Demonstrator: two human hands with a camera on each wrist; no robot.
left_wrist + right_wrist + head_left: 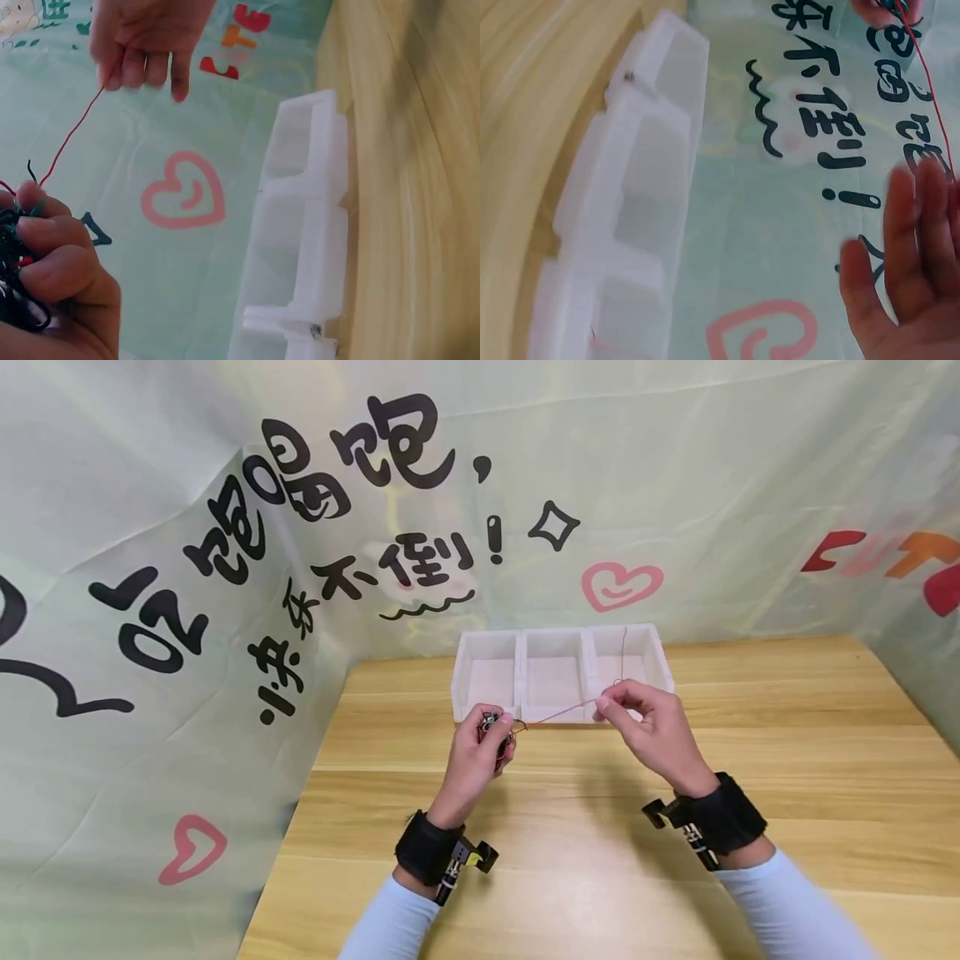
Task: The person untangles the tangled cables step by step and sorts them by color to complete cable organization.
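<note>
My left hand grips a small tangled bundle of black, red and green wires, its fingers curled round it and covering part of it. From the bundle a thin red wire stretches to the right. My right hand pinches that wire between thumb and fingertips, raised at about the same height. In the left wrist view a short black wire end sticks up beside the red one. Past the right fingertips a thin strand runs up across the right compartment in the head view.
Behind my hands a white three-compartment tray stands at the back of the wooden table. A printed cloth backdrop rises behind the table and at both sides. Each wrist wears a black strap with a small camera.
</note>
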